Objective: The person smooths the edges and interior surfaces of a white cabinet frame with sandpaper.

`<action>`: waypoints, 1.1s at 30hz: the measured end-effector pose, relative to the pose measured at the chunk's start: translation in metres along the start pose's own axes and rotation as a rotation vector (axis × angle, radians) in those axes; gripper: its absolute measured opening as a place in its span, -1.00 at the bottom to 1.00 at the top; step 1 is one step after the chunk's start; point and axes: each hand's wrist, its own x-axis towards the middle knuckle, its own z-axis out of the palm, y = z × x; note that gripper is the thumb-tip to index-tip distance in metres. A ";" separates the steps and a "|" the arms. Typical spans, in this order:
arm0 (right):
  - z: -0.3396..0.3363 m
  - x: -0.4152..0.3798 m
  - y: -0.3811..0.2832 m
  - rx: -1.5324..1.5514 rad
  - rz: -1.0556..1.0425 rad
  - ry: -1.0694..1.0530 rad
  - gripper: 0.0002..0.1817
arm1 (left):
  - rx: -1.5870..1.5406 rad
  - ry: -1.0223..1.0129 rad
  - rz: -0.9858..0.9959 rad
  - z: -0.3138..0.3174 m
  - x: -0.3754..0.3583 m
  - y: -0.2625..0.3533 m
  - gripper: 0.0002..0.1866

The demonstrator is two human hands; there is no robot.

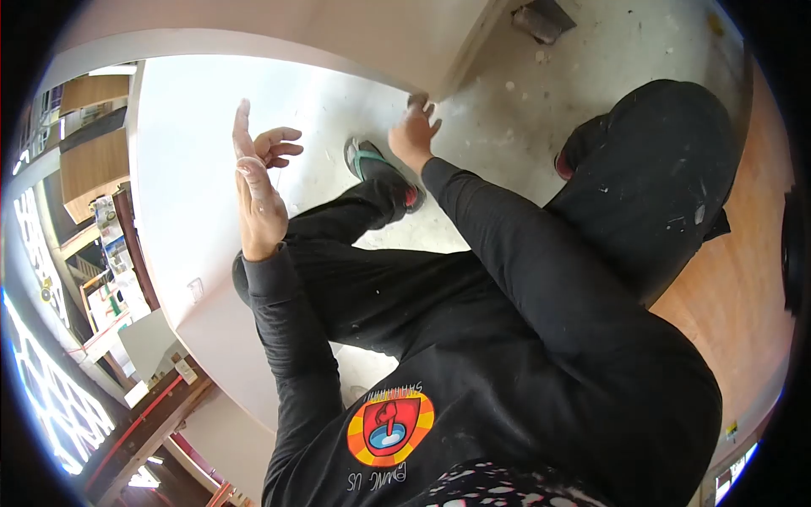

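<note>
My left hand (263, 190) is raised at the left in front of a white panel (194, 152). Its fingers are spread with nothing between them, and pale dust coats the thumb and fingertips. Further up, my right hand (411, 138) reaches to the lower edge of a large pale overhead panel (338, 42). A small brownish piece (417, 100) shows at its fingertips, right at the panel's corner; what it is I cannot tell. Both arms wear black sleeves.
My bent legs in black trousers (650, 186) span the middle, with a sandal (365, 156) on the spotted floor (507, 110). A grey block-like object (542, 24) lies at the top. A wooden board (710, 321) stands right; wooden shelving (93, 169) is at left.
</note>
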 end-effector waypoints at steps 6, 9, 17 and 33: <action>0.010 -0.023 -0.037 0.073 -0.152 0.247 0.02 | 0.030 -0.053 -0.042 0.005 -0.002 -0.007 0.00; 0.000 -0.009 -0.017 0.083 0.071 0.018 0.00 | 0.039 -0.071 -0.073 0.006 -0.003 -0.007 -0.02; -0.006 0.007 0.029 0.368 0.205 0.388 -0.51 | 0.100 -0.155 -0.072 0.014 0.004 -0.003 -0.03; 0.029 0.035 0.034 0.190 0.259 0.180 -0.28 | 0.176 -0.259 -0.071 0.026 0.015 -0.011 -0.10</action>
